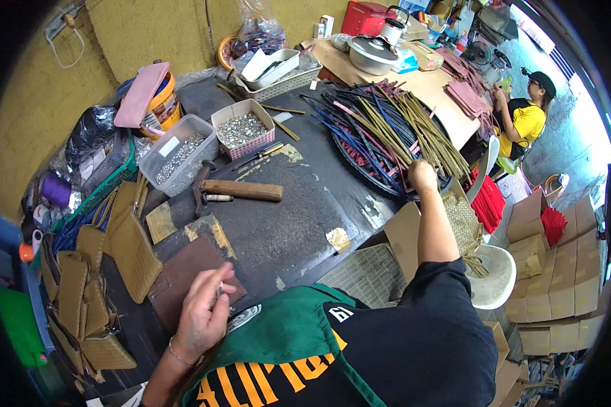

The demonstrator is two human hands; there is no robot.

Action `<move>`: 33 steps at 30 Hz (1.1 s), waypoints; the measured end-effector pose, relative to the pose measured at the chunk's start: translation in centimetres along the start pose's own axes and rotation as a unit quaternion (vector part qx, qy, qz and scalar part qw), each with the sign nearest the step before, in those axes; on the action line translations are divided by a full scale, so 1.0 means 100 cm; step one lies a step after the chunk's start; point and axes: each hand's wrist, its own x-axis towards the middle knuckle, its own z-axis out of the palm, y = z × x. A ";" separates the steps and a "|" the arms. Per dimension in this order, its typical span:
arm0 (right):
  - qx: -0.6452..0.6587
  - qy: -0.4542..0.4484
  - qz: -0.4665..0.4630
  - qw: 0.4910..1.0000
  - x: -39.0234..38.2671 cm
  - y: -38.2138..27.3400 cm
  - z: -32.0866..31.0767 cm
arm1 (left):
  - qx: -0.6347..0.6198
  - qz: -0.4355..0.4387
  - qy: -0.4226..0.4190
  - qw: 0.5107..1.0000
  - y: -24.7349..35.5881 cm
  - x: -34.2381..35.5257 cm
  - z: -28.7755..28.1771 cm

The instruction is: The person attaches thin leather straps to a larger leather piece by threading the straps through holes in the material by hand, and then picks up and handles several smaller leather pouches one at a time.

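Note:
My left hand (pixel 204 308) rests at the near edge of the dark worktable (pixel 271 224), pinching a small metal piece between its fingers, just over a brown leather pad (pixel 183 268). My right hand (pixel 422 176) reaches far to the right into a round pile of long woven straps (pixel 387 129) in olive, blue and dark red, its fingers closed around some olive ones. A wooden-handled hammer (pixel 234 190) lies on the table between the two hands.
Two open boxes of small metal studs (pixel 241 129) (pixel 180 156) stand at the back left. Woven tan pouches (pixel 88 292) are stacked at the left. Another person (pixel 523 115) sits at the far right beside a pale table. Cardboard boxes (pixel 557 271) pile up at the right.

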 end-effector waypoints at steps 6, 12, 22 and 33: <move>0.858 -0.151 0.102 0.480 -0.044 -0.120 -0.101 | 0.075 0.113 -0.201 0.970 -0.010 0.026 0.009; 0.893 -0.315 0.007 0.321 -0.132 -0.229 -0.145 | -0.318 -0.114 -0.066 0.939 -0.004 0.043 0.030; 0.877 -0.311 0.015 0.366 -0.131 -0.244 -0.129 | -0.302 -0.178 -0.007 0.937 -0.014 0.032 0.029; 0.892 -0.206 0.048 0.400 -0.099 -0.221 -0.118 | -0.398 -0.196 0.008 0.896 -0.025 0.030 0.032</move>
